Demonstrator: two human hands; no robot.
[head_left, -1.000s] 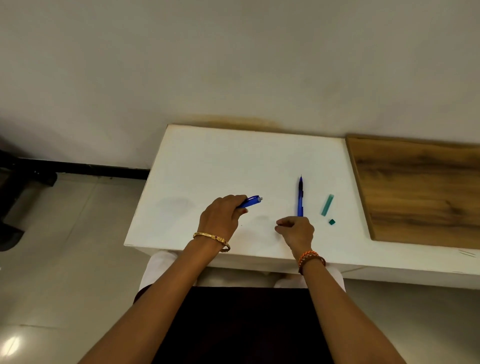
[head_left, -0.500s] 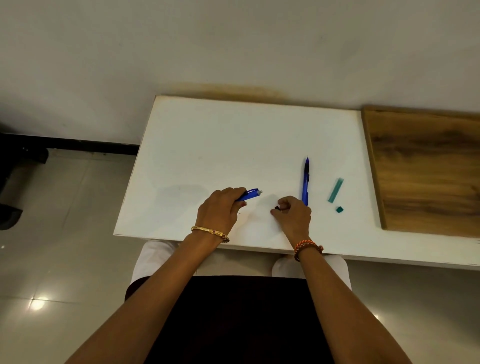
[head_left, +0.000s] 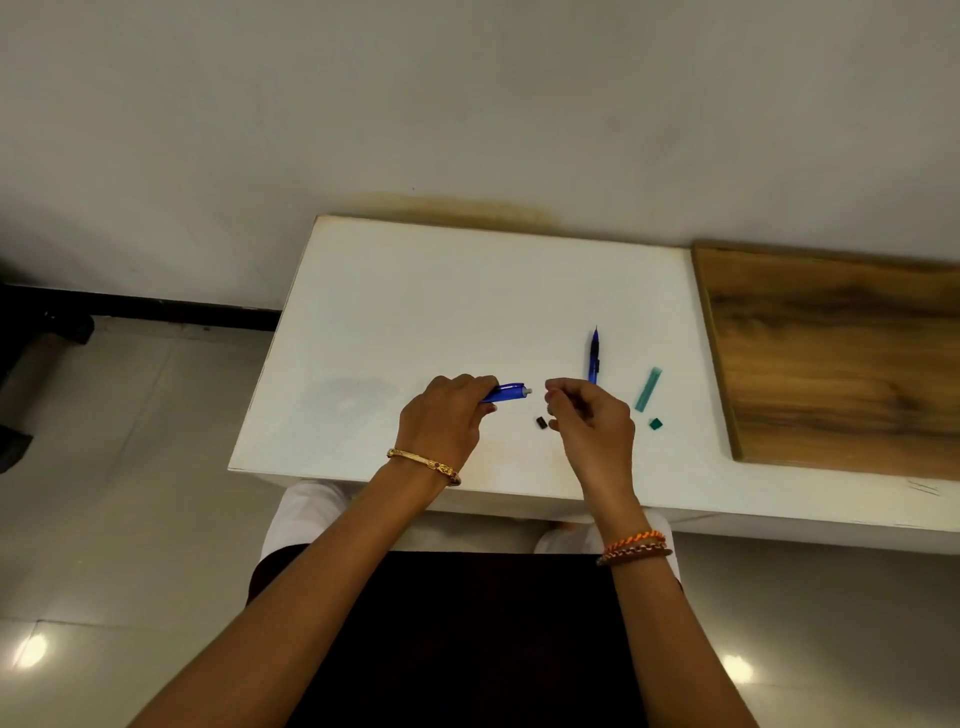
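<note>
The left hand (head_left: 441, 415) grips a blue pen (head_left: 506, 392), white tip pointing right. The right hand (head_left: 592, 421) is curled, contents unclear. Both are near the table (head_left: 441, 291) front edge, open top beyond.

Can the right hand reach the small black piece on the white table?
Probably yes: the small black piece lies uncovered on the white table, close beside the right hand, with nothing between them.
</note>
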